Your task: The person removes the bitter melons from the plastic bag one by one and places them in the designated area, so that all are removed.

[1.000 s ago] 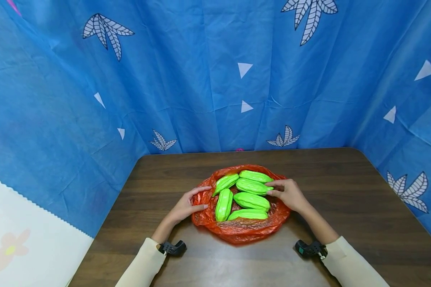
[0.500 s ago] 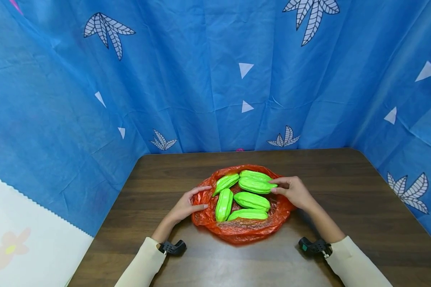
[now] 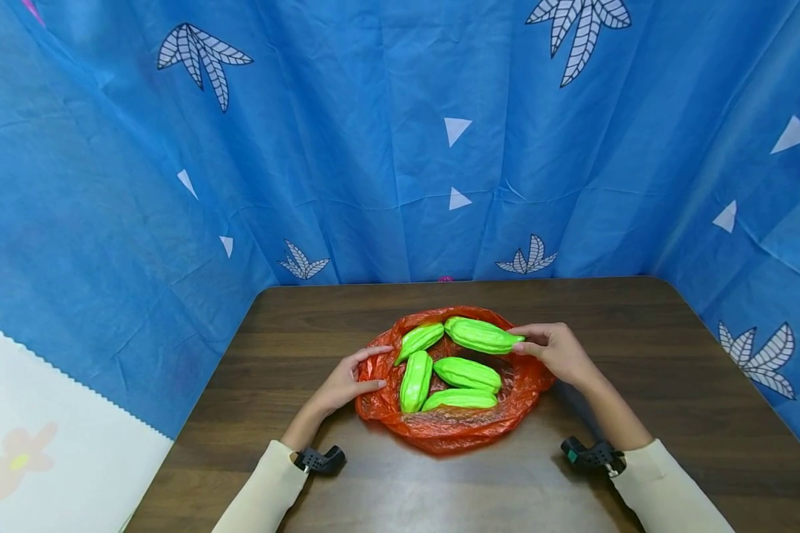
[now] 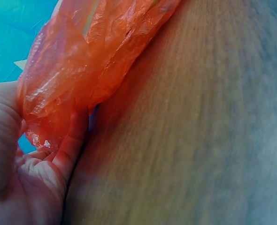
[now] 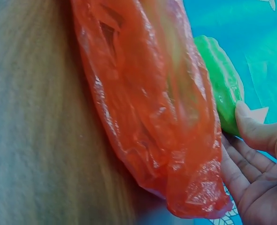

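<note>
A crinkled red plastic bag [image 3: 433,437] lies with its mouth wide, showing several bright green ridged gourds inside, among them an upright one [image 3: 415,381] and one lying crosswise [image 3: 468,374]. My left hand [image 3: 342,381] holds the bag's left side, thumb and fingers about the thin plastic; the left wrist view shows the bag [image 4: 77,70] between them. On the far right, my right hand [image 3: 560,355] pinches the tip of a green ridged gourd [image 3: 483,336] between thumb and fingers. That gourd [image 5: 220,82] shows above the bag's rim in the right wrist view and covers the rearmost gourd.
The bag rests on a dark wooden table [image 3: 640,348]. Behind the table hangs a blue curtain [image 3: 373,148] with leaf prints, and a white cloth [image 3: 40,444] hangs at the left. Each wrist carries a small black camera [image 3: 323,460].
My right hand has drawn the gourd rightward and upward, so a gap shows where it lay. The bag's right rim has stretched a little to the right. The left hand keeps its place.
</note>
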